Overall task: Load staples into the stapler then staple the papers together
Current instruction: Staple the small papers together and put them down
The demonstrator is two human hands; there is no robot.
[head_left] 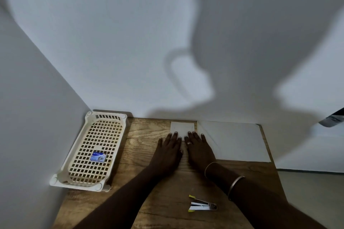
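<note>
Well apart: stapler (202,206), both hands' grip (185,147)

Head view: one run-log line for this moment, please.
hands: left, right flat on table | fingers on paper | stapler untouched | staples in tray

Both hands flat: left hand (168,151), right hand (200,151), fingertips on small paper (182,128); stapler (202,206) near.

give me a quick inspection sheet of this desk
surface: wooden table, set into a wall corner
job's things: stapler lying open near the front edge; staple box in the cream basket; small paper and large sheet at the back
clutter: nothing seen
hands: left hand and right hand flat, fingertips on the small paper, holding nothing
cables: nothing seen
surroundings: white walls, shadows
</note>
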